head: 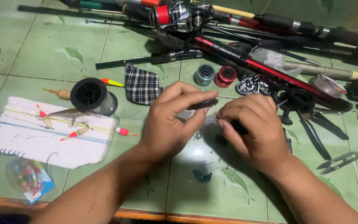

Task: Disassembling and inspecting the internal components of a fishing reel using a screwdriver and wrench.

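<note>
Pinching small black part (pixel 202 104) in left hand (pixel 175 120), right hand (pixel 251 130) beside

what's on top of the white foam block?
On the white foam block: wound line, a silvery fish lure and two red-and-yellow floats. Whatever is under the block is hidden.

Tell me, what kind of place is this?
Probably a home floor used as an angler's workspace: green tiles carry fishing rods, a black line spool and floats on a white foam board.
</note>
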